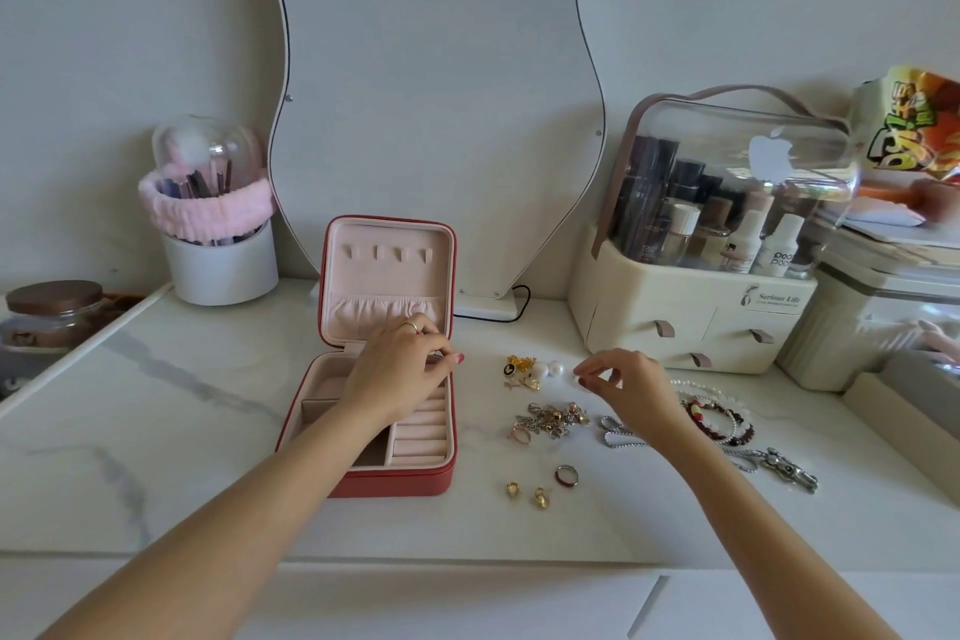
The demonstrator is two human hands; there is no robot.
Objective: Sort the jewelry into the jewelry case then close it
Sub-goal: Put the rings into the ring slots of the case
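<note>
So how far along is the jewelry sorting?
Early. The jewelry case is open; no jewelry shows inside it. The left hand reaches into it, contents hidden; the right hand pinches above the pearl earrings. Charms, bracelets, rings and closing the case remain.

glossy marble table (208, 431), velvety case (384, 276) lining

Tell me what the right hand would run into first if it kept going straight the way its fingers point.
The right hand points left across the table. First in that line are probably the two white pearl beads, just past its fingertips, then the gold charms. Its height above the table is unclear.
</note>
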